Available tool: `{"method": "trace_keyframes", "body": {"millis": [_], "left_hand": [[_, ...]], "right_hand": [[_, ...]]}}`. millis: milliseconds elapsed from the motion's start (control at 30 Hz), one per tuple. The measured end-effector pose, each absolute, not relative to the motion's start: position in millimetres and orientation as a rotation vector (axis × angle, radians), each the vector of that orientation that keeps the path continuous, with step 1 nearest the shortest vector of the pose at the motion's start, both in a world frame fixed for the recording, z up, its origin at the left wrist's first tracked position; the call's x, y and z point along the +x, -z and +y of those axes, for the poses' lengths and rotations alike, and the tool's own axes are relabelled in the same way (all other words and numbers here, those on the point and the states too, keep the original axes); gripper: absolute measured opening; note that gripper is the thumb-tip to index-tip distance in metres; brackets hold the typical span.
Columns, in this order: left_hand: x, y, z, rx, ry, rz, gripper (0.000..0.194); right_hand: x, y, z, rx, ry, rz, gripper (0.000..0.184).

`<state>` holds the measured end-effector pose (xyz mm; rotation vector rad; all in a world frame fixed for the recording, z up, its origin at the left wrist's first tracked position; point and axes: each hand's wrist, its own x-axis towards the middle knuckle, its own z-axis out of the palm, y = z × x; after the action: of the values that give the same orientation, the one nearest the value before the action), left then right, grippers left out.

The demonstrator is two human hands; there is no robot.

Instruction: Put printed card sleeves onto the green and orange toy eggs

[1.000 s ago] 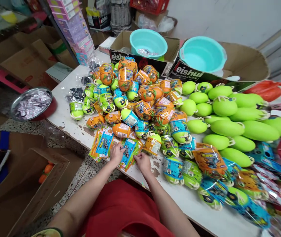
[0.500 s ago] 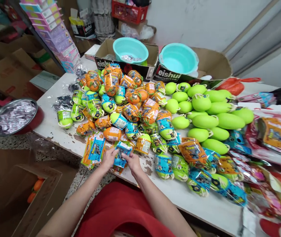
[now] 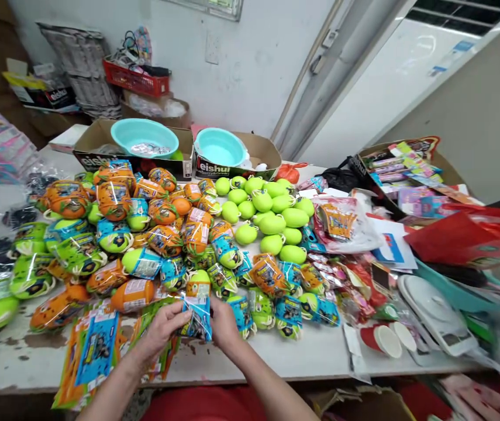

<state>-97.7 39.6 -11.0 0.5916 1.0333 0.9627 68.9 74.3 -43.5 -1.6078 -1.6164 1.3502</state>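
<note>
A blue printed plastic bag (image 3: 200, 318) is held up between my two hands above the table's front edge. My left hand (image 3: 164, 328) pinches its left side, and my right hand (image 3: 224, 323) grips its right side, with some fingers hidden behind it. Partly under my left wrist lies a small stack of flat green and orange bags (image 3: 168, 356). Further left is a fanned stack of flat blue, orange and green bags (image 3: 96, 346). Just beyond my hands, bagged toy eggs in orange (image 3: 133, 295) and green (image 3: 261, 307) are heaped.
Bare lime-green eggs (image 3: 271, 224) with cords lie right of centre. Two turquoise basins (image 3: 144, 135) rest in cardboard boxes (image 3: 133, 165) behind. To the right are a clear bag of orange packets (image 3: 340, 222), paper cups (image 3: 381, 340), a white scale-like item (image 3: 434, 313) and a red bag (image 3: 473, 237).
The blue bag has been lifted off its stack and moved rightward between both hands. The camera view has swung right, bringing the right end of the table into sight.
</note>
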Motion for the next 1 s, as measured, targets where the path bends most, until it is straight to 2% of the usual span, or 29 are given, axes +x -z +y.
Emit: {"method": "trace_keyframes", "body": {"millis": [67, 133, 167, 233, 300, 400, 533, 667, 733, 800, 900, 1000], "left_hand": [[-91.1, 7.2, 55.2, 0.34, -1.085, 1.013, 0.023], [-89.1, 8.7, 69.9, 0.116, -1.242, 1.093, 0.02], [-88.6, 10.2, 76.4, 0.037, -1.308, 1.133, 0.019], [-86.2, 13.1, 87.3, -0.054, -1.388, 1.163, 0.02], [-80.6, 14.1, 95.8, -0.076, -1.419, 1.141, 0.021], [-69.5, 12.4, 105.9, -0.07, -1.394, 1.144, 0.019], [-63.7, 11.4, 118.5, -0.059, -1.424, 1.088, 0.019], [-69.5, 9.3, 126.3, -0.033, -1.43, 1.111, 0.021], [-74.0, 3.3, 127.4, 0.039, -1.416, 1.153, 0.023], [-79.1, -6.6, 127.4, 0.144, -1.394, 1.175, 0.022], [-87.2, -25.0, 127.2, 0.325, -1.293, 1.112, 0.022], [-94.8, -40.6, 125.4, 0.478, -1.114, 1.032, 0.025]], "right_hand": [[88.1, 32.2, 89.0, -1.54, -1.402, -1.67, 0.018], [117.0, 19.2, 121.8, -1.509, -1.249, -1.807, 0.022], [135.0, 12.5, 145.5, -1.526, -1.068, -1.908, 0.024], [175.0, 1.7, 203.1, -1.65, -0.413, -2.169, 0.027], [213.9, -2.1, 264.5, -1.71, -0.236, -2.217, 0.04], [254.1, 10.1, 339.6, -1.722, -0.205, -2.37, 0.061], [268.5, 34.5, 392.6, -1.644, -0.29, -2.565, 0.065], [268.5, 26.5, 401.1, -1.595, -0.334, -2.554, 0.072], [265.9, 15.0, 381.9, -1.614, -0.496, -2.322, 0.08], [256.5, 6.4, 343.7, -1.516, -0.969, -1.906, 0.079], [221.9, 2.6, 261.2, -1.159, -1.775, -1.103, 0.065], [167.2, 4.9, 178.0, -0.925, -2.156, -0.487, 0.044]]}}
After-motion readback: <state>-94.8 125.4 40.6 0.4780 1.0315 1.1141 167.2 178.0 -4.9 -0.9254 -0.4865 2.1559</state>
